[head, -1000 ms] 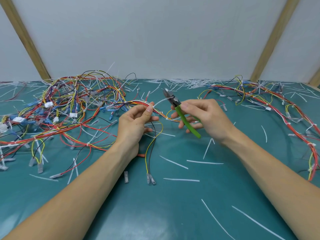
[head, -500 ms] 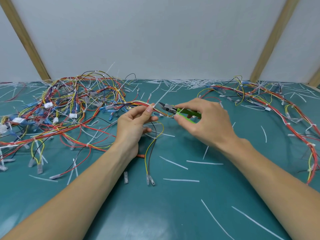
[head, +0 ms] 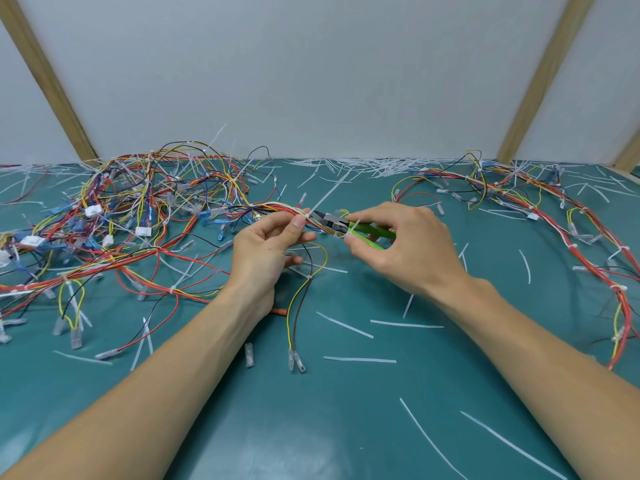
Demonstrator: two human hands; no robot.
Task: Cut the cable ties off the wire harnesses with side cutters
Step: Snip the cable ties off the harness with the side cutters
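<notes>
My left hand (head: pixel 268 249) pinches a bundle of red, yellow and black wires, the wire harness (head: pixel 273 208), between thumb and fingers just above the table. A white cable tie (head: pixel 323 199) wraps this bundle beside my thumb, its long tail pointing up and away. My right hand (head: pixel 403 245) grips the green-handled side cutters (head: pixel 349 226), held level and pointing left. Their dark jaws sit right at the tie, close to my left thumb. Whether the jaws touch the tie I cannot tell.
A big tangle of harnesses (head: pixel 114 220) covers the left of the green table (head: pixel 329 427); another harness (head: pixel 568 220) runs down the right side. Cut white tie pieces (head: pixel 407 323) lie scattered around, heaped along the back wall (head: pixel 363 166).
The cutters swung down from an upright, raised pose to level, and their jaws moved left up to the tie by my left thumb. My left hand stayed in place.
</notes>
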